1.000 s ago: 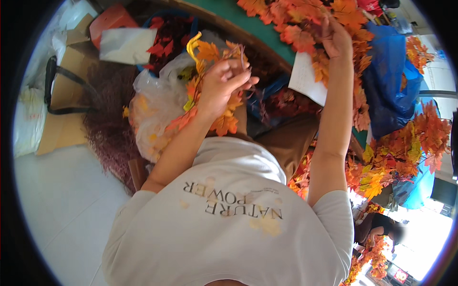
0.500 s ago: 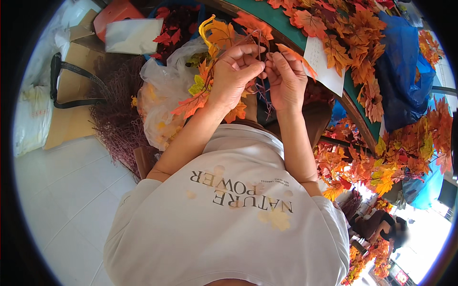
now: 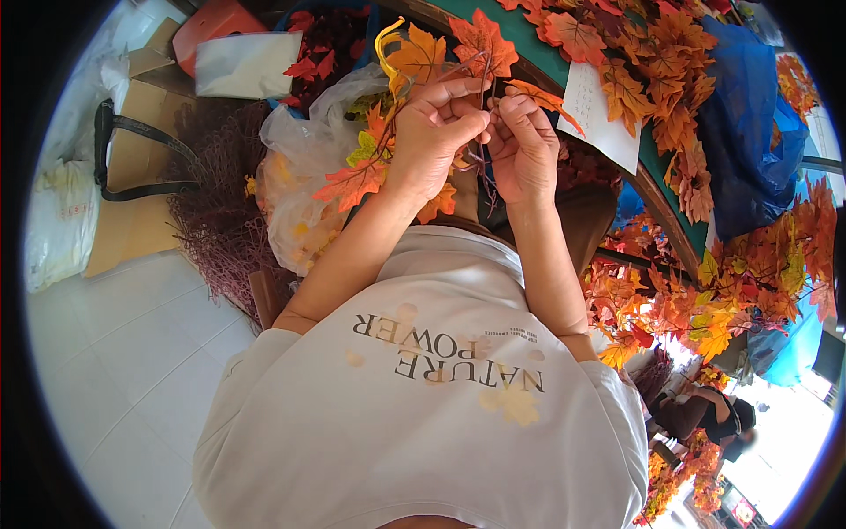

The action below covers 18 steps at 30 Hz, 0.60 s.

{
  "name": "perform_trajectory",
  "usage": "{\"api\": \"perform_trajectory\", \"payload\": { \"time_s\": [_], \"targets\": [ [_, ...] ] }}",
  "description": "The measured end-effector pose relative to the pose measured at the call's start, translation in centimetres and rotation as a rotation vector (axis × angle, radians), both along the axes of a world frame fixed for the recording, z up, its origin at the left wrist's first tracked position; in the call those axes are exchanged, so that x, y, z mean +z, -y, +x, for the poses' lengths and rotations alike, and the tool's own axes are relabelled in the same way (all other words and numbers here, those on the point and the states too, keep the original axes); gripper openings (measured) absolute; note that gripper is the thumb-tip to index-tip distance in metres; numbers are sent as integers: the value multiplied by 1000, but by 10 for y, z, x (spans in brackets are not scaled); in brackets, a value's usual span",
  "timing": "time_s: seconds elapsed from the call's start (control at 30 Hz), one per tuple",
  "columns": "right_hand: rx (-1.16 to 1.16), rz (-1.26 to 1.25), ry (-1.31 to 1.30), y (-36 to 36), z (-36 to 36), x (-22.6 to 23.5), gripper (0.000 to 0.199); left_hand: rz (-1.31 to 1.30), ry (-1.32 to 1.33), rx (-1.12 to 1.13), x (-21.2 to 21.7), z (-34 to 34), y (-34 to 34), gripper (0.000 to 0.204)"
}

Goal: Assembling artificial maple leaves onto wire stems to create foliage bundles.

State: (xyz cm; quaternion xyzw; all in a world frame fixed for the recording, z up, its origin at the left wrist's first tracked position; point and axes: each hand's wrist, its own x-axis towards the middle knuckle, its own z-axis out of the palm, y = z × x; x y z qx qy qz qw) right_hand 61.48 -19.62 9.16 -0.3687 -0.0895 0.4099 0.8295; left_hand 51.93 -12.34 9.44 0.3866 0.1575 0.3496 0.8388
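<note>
Just above the middle of the frame, the left hand is clenched around a bunch of orange and yellow artificial maple leaves on thin stems, which fan out above and below its fist. The right hand, touching the left, pinches a thin dark stem of the same bunch between its fingertips. A green-topped desk strewn with loose orange fabric leaves curves across the upper right. A clear plastic bag of leaves sits left of the hands.

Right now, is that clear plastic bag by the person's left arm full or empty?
Partly full. The clear plastic bag bulges, with yellow and orange leaves showing through its wall beside the left hand.
</note>
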Motion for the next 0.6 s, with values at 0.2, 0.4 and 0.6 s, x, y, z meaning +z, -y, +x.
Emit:
{"api": "perform_trajectory", "payload": {
  "time_s": [0.2, 0.4, 0.6],
  "targets": [
    [-3, 23, 3, 0, 0, -8, 11, -7, -4, 1, -1, 0, 0, 31],
    [-39, -15, 73, 4, -4, -12, 15, -12, 7, -10, -7, 1, -1, 33],
    [-69, -15, 282, 7, -4, -11, 21, 47, -8, -37, -18, 4, -4, 30]
  ]
}}
